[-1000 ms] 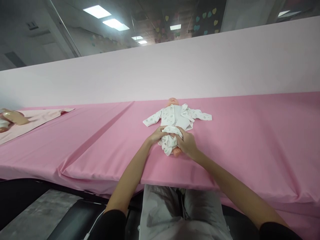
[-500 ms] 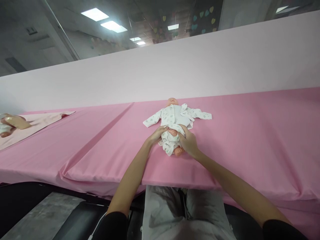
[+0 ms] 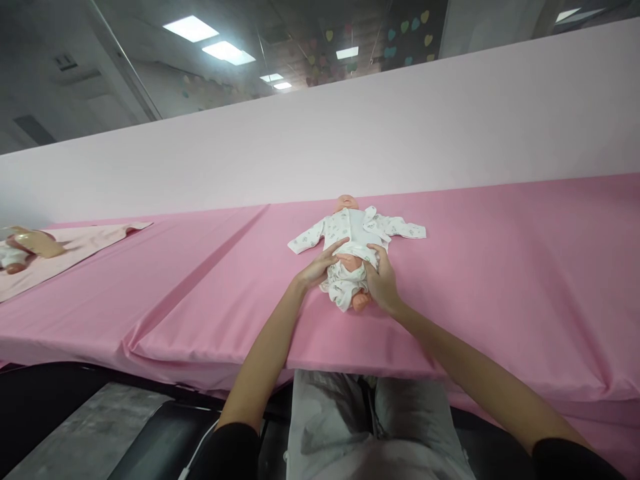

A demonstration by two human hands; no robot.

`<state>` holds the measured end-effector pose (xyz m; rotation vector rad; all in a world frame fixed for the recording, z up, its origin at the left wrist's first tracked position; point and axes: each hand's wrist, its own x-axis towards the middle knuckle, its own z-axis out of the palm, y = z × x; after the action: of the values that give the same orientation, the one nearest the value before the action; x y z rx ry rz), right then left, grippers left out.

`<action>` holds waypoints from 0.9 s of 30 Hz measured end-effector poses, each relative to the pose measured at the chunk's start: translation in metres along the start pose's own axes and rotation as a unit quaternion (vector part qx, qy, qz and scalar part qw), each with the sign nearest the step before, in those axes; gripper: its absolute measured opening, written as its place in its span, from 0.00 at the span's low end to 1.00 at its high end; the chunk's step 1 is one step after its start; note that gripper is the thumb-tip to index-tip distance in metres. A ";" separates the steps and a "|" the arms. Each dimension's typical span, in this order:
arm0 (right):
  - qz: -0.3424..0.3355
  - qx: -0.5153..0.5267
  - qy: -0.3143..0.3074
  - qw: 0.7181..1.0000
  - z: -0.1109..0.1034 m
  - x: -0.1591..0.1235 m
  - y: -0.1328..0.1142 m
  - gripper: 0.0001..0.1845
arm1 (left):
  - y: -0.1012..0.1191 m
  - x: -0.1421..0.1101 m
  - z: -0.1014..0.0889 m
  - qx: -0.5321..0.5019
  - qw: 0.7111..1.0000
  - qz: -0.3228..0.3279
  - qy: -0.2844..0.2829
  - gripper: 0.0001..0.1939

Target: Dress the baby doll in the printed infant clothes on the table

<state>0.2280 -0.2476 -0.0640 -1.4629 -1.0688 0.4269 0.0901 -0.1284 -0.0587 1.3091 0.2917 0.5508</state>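
A baby doll [image 3: 347, 202] lies on its back on the pink-covered table, head toward the wall. It wears a white printed baby shirt [image 3: 336, 227] with the sleeves spread wide. Bunched white printed baby pants [image 3: 343, 291] surround its lower body. Bare doll skin shows at the waist, and one foot [image 3: 361, 301] sticks out below. My left hand [image 3: 319, 268] rests at the doll's left-hand side in view, fingers stretched over the cloth at the waist. On the other side my right hand [image 3: 384, 279] pinches the edge of the pants between thumb and fingers; its fingertips are partly hidden.
The pink cover [image 3: 490, 287] has folds and hangs over the table's front edge. Far left, another doll [image 3: 37, 243] lies on a pale pink cloth [image 3: 95, 237]. A white wall [image 3: 320, 147] stands behind, with glass above. A black chair [image 3: 155, 440] is below left.
Both hands have shifted slightly up and apart at the doll's waist. My left fingers have stretched out farther across the cloth. More doll skin shows between the hands.
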 end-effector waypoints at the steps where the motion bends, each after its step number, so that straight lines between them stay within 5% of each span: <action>1: -0.002 0.002 0.003 1.000 0.000 0.000 0.001 0.22 | 0.000 0.000 0.000 0.007 1.000 0.001 0.001 0.41; 13: -0.066 -0.079 -0.014 0.995 0.000 0.003 0.006 0.24 | 0.005 -0.006 0.009 0.100 0.994 0.019 0.032 0.46; 21: -0.169 -0.176 -0.055 0.968 -0.003 0.024 0.033 0.28 | -0.003 -0.001 0.007 0.063 0.996 0.027 0.055 0.48; 27: -0.156 -0.153 -0.033 0.975 -0.008 0.026 0.033 0.27 | -0.008 0.003 0.010 0.037 0.995 0.041 0.087 0.41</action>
<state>0.2594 -0.2268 -0.0840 -1.5191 -1.4397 0.0886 0.1000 -0.1365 -0.0635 1.3514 0.4065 0.7300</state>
